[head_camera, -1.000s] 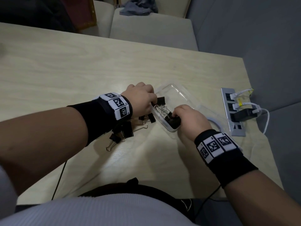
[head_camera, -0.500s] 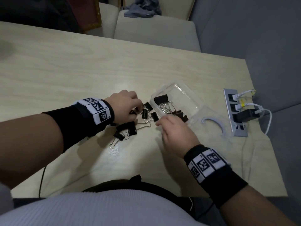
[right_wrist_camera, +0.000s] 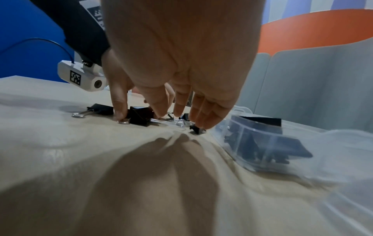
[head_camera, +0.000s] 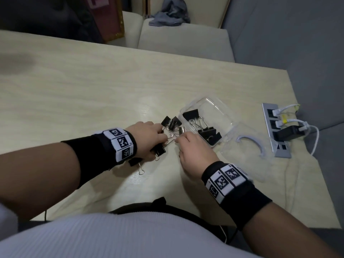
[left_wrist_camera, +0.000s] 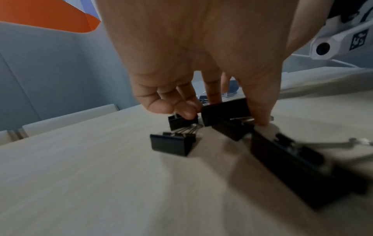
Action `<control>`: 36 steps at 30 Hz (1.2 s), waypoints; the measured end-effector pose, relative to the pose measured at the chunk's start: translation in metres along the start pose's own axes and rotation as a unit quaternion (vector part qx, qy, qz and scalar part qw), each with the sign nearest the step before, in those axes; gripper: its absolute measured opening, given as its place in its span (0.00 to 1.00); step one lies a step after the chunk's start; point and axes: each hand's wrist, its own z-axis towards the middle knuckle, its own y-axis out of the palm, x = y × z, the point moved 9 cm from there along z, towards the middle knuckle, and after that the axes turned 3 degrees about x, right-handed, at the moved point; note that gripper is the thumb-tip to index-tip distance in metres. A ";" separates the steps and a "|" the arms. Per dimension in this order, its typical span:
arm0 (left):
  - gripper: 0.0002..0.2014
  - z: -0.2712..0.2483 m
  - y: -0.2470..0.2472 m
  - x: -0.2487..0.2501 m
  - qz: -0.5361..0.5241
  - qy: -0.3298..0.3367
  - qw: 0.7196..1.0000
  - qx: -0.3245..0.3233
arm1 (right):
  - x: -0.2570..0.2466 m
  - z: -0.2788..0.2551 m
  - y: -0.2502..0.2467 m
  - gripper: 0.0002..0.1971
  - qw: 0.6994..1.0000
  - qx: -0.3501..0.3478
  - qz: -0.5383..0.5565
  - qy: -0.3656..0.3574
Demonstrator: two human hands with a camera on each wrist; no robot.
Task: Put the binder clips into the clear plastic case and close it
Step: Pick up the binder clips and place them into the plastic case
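A: Head view?
B: Clear plastic case point(head_camera: 219, 116) open on table point(head_camera: 93, 86), long axis running near-right to far-left; lid point(head_camera: 249, 146) flat beside it on the right. Several binder clips point(head_camera: 206, 133) inside. Loose clips point(head_camera: 172, 122) just left of the case, wire handles pointing mixed ways. Left hand point(head_camera: 149, 140) and right hand point(head_camera: 193, 151) both down on the loose pile. Power strip point(head_camera: 275, 131) well right.

A: Left wrist?
B: Left hand point(left_wrist_camera: 201, 63) fingers curled, thumb and fingertips pinching a black clip point(left_wrist_camera: 226, 115); long axis roughly crosswise. Small clip point(left_wrist_camera: 171, 144) apart in front, open mouth up.

A: Right wrist?
B: Right hand point(right_wrist_camera: 181, 63) fingers straight, tips on wire handles point(right_wrist_camera: 171, 122) of a clip; nothing grasped. Case point(right_wrist_camera: 262, 143) just right, clips inside.
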 end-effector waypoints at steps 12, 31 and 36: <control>0.17 0.016 -0.010 0.003 -0.007 0.025 1.000 0.013 | 0.041 -0.019 -0.041 0.11 0.989 0.107 0.094 0.052; 0.10 0.057 -0.114 0.005 -0.244 0.079 0.961 0.102 | 0.092 0.026 -0.059 0.10 0.899 0.057 0.381 0.209; 0.15 0.077 -0.119 -0.017 -0.254 -0.003 0.955 0.156 | 0.107 0.032 -0.061 0.09 0.907 0.098 0.333 0.237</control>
